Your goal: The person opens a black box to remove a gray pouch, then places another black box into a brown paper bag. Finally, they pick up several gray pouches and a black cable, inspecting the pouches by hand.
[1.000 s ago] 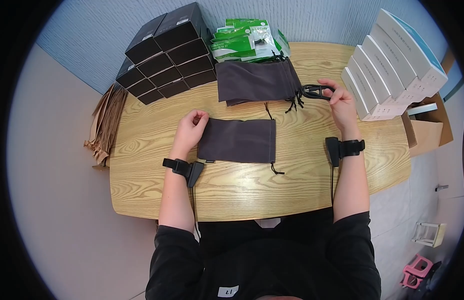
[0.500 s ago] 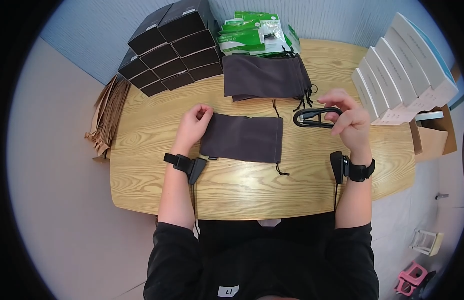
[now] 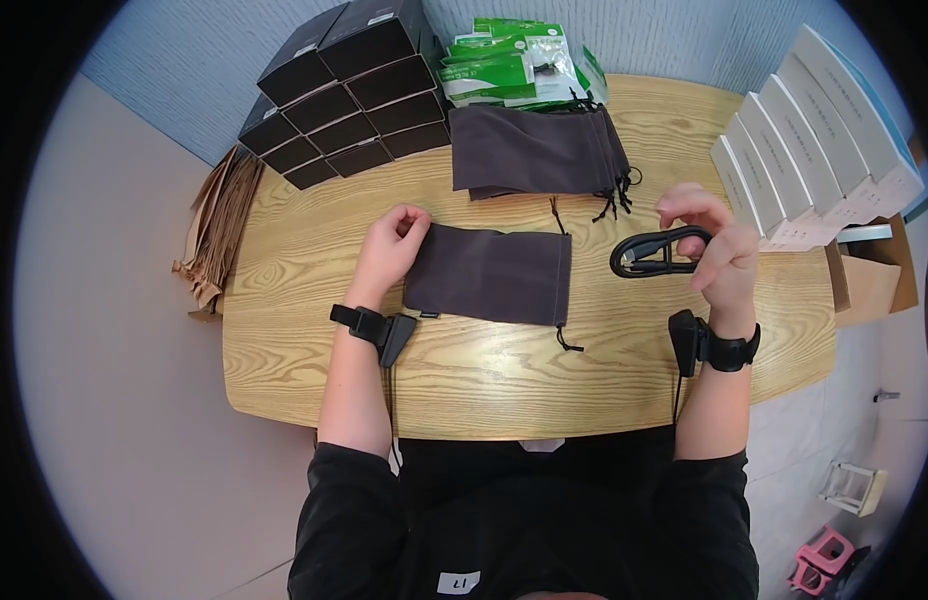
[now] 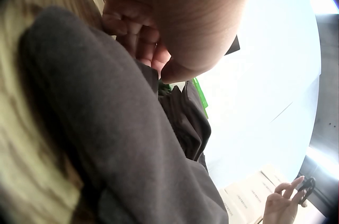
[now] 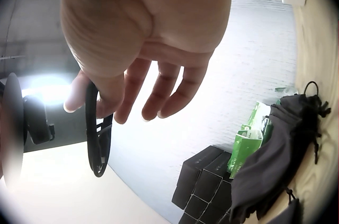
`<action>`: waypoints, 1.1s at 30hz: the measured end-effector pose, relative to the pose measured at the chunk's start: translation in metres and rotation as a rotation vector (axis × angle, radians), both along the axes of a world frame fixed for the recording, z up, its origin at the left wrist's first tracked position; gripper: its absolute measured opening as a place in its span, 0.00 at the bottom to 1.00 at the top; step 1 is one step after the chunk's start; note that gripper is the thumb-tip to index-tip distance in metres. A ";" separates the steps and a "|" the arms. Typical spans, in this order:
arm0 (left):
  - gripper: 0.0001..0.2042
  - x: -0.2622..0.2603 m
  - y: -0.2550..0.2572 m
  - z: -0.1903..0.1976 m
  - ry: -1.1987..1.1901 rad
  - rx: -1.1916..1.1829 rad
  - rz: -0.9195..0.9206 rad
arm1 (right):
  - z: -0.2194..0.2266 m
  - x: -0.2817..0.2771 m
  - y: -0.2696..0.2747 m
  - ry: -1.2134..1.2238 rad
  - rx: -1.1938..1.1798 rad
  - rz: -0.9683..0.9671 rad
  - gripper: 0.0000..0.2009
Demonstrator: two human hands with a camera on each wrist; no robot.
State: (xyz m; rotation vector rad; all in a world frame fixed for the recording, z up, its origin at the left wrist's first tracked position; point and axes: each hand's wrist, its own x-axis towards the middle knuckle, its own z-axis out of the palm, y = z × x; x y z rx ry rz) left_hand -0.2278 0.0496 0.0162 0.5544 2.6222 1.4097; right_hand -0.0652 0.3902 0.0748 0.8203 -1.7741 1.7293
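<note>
A dark grey drawstring pouch lies flat on the table, its black cords at the right end. My left hand pinches its upper left corner; in the left wrist view the thumb and curled fingers meet at the grey cloth. Raised to the right of the pouch, my right hand holds a coiled black cable between thumb and index finger, with the other fingers loosely spread. The right wrist view shows the cable coil hanging below the thumb.
Behind the pouch sits a stack of similar grey pouches, with green-and-white packets beyond. Black boxes are piled at the back left, brown paper bags at the left edge. White boxes stand at the right, near a cardboard carton.
My right hand has drawn the coiled cable from beside the stacked pouches toward me, then slightly right. My left hand stays at the pouch's corner; the head view has shifted slightly.
</note>
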 end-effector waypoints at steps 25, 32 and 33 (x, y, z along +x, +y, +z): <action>0.18 -0.027 0.073 0.009 -0.053 0.175 0.072 | -0.081 -0.031 0.076 -0.615 0.369 -0.882 0.18; 0.14 -0.015 0.073 0.026 0.002 0.233 0.092 | -0.056 -0.037 0.042 -0.369 0.355 -0.928 0.07; 0.14 -0.010 0.074 0.031 0.090 0.152 0.125 | -0.055 -0.040 0.036 -0.368 0.353 -0.928 0.07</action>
